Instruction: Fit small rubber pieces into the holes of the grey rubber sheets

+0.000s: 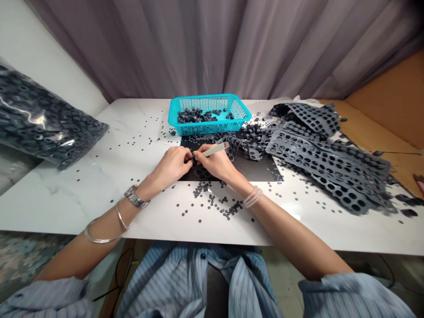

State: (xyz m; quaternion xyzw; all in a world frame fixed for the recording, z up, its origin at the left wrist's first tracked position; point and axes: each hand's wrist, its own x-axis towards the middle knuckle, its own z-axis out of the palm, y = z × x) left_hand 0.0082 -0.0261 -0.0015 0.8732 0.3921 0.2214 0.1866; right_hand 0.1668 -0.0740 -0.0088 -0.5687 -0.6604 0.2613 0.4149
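Both my hands meet over a black mat (251,170) in the middle of the white table. Between the fingers of my right hand (215,162) is a pale, pen-like tool (217,149), its back end pointing up and right. My left hand (175,161) is closed, thumb and fingers pinched near the tool's front end. A small dark piece seems to be at those fingertips, largely hidden. Just beyond my hands stands a turquoise basket (212,128) with small black rubber rings (195,115) in it. A strip of perforated black rubber (253,150) lies right of my right hand.
Perforated rubber sheets (327,163) are heaped at the right, beside brown cardboard (394,101). Small black discs (228,207) are scattered over the tabletop (132,216). A clear bag (39,119) full of black rings leans at the left. A grey curtain (185,48) hangs behind.
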